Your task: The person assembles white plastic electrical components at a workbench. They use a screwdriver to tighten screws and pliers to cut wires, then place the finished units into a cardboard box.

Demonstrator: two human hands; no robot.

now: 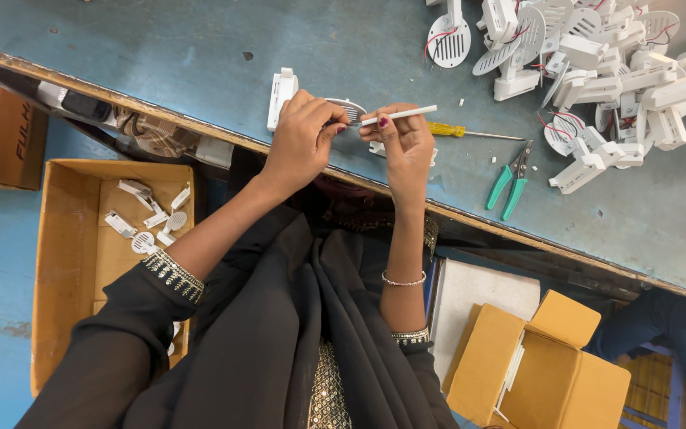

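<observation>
My left hand [302,139] grips a small round white slotted plastic part [348,110] over the near edge of the blue-grey table [200,56]. My right hand [405,143] pinches a thin white stick-like tool [398,116] whose tip points at that part. A white rectangular plastic piece [281,97] lies just left of my left hand. A yellow-handled screwdriver [462,132] rests on the table just beyond my right hand, partly hidden by it.
Green-handled pliers [508,181] lie to the right. A heap of white plastic parts with red wires [597,63] fills the far right. An open cardboard box [81,238] with a few white parts sits on the floor at left, another carton [541,365] at lower right.
</observation>
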